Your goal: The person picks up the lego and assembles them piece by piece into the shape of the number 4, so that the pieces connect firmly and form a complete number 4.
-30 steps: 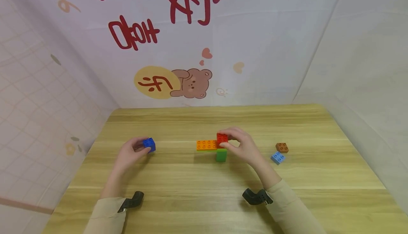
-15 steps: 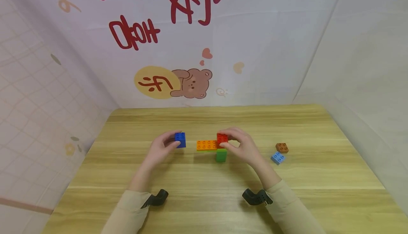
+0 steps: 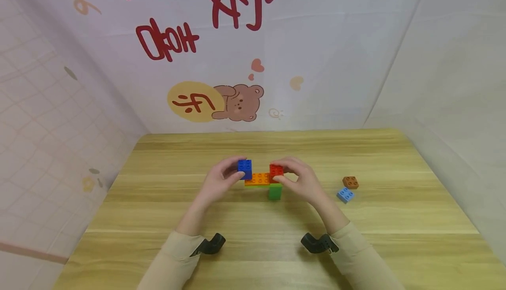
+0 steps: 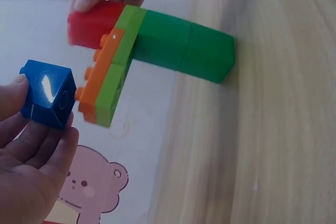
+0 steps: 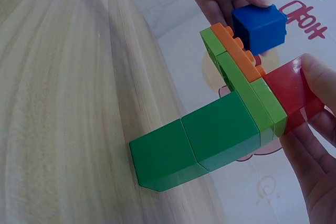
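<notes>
My left hand (image 3: 219,180) pinches a blue toy brick (image 4: 50,93) between thumb and fingers. The brick is close over the outer end of an orange brick (image 4: 102,80), whose studs face it. That orange brick lies on a light green layer (image 5: 239,85), which juts out sideways from the top of two stacked dark green bricks (image 5: 194,148). My right hand (image 3: 299,180) grips a red brick (image 5: 294,90) seated at the other end of the light green layer, above the dark green column. In the head view the blue brick overlaps the orange one.
On the wooden table (image 3: 379,237), a brown brick (image 3: 350,182) and a light blue brick (image 3: 345,195) lie side by side to the right of the right hand. A white printed cloth (image 3: 328,52) stands behind the table, with cloth at both sides too.
My left hand has carried the blue brick rightward from the left of the table to over the orange brick's outer end. The right hand stays on the red brick.
</notes>
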The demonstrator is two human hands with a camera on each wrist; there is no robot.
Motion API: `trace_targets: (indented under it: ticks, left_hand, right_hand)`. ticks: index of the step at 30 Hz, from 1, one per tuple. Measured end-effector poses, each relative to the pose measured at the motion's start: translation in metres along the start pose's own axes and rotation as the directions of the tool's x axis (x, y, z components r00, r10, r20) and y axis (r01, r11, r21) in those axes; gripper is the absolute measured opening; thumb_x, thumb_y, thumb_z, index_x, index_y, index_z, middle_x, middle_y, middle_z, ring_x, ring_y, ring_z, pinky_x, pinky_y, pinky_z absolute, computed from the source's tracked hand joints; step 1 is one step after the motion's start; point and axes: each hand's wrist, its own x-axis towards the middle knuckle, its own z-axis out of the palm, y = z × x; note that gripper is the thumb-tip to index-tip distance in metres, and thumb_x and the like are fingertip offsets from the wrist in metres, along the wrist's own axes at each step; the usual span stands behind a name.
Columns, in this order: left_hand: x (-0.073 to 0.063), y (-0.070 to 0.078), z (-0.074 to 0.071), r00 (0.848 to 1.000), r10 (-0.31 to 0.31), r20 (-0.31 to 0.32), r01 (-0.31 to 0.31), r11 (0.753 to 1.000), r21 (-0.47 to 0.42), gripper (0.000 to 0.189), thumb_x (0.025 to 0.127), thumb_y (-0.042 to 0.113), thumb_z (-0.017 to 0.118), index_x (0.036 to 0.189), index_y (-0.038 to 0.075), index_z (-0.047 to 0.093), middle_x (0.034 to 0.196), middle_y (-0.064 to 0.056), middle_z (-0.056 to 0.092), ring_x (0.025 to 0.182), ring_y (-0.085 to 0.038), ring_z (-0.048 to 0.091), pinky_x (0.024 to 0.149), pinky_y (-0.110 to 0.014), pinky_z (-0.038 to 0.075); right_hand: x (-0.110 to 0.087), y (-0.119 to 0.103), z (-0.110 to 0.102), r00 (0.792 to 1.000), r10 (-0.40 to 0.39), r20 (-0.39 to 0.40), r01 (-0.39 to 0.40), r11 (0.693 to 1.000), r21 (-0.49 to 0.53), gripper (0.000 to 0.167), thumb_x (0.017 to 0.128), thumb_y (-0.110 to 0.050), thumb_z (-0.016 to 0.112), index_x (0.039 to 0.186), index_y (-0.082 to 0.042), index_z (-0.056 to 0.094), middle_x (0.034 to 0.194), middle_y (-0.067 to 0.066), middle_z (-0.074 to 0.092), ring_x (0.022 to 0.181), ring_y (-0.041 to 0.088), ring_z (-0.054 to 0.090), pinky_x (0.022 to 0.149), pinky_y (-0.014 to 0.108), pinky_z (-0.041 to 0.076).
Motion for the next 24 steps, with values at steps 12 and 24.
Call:
trace_targets:
  ticks: [12, 24]
  left_hand:
    - [0.002, -0.005, 0.012, 0.999, -0.017, 0.037, 0.018, 0.999, -0.048, 0.038, 0.096, 0.003, 0.064, 0.134, 0.002, 0.059, 0.128, -0.015, 0.061, 0.115, -0.029, 0.059, 0.098, -0.036, 0.05]
    - [0.001, -0.005, 0.012, 0.998, -0.025, 0.055, 0.026, 0.999, -0.027, 0.039, 0.096, 0.009, 0.065, 0.135, 0.008, 0.059, 0.128, -0.012, 0.061, 0.117, -0.031, 0.056, 0.098, -0.048, 0.048]
  right_hand:
    - [-0.001, 0.004, 0.001, 1.0, 0.006, -0.004, -0.006, 1.0, -0.004, 0.036, 0.086, -0.004, 0.077, 0.12, -0.006, 0.069, 0.111, 0.003, 0.068, 0.097, 0.019, 0.064, 0.085, 0.04, 0.057]
    - [-0.002, 0.002, 0.001, 1.0, 0.016, 0.0, -0.016, 1.0, 0.006, 0.037, 0.086, -0.004, 0.077, 0.121, -0.008, 0.069, 0.112, 0.003, 0.067, 0.098, 0.019, 0.064, 0.085, 0.037, 0.056]
